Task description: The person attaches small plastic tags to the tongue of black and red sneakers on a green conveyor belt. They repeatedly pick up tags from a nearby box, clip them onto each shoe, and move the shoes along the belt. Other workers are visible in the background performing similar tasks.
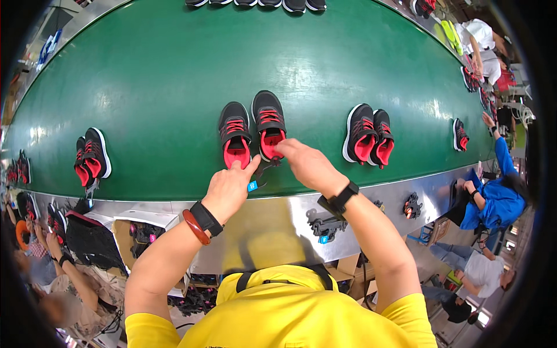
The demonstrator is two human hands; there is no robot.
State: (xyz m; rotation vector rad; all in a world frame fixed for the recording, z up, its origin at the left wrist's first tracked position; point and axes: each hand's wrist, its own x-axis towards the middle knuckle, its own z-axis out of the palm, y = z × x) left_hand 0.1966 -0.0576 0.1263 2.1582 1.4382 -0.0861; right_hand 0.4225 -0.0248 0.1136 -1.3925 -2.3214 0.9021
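Observation:
A pair of black sneakers with red laces and pink-red linings stands on the green surface before me, toes pointing away. My left hand (228,187) is at the heel of the left sneaker (235,124), its forefinger over the heel collar and its thumb along the inner side. At the right sneaker (268,116), my right hand (310,165) has its bent fingers closed on the heel edge; the fingertips are partly hidden. Between the two hands lies a small black plastic shoe hanger (268,167), with a blue tag (252,186) near my left thumb.
More sneaker pairs stand on the green belt (174,69): one pair (91,153) at left, another (368,134) at right. Several toes show at the far edge. Black hangers (326,225) lie on the metal ledge (261,226). A co-worker in blue (499,200) sits at right.

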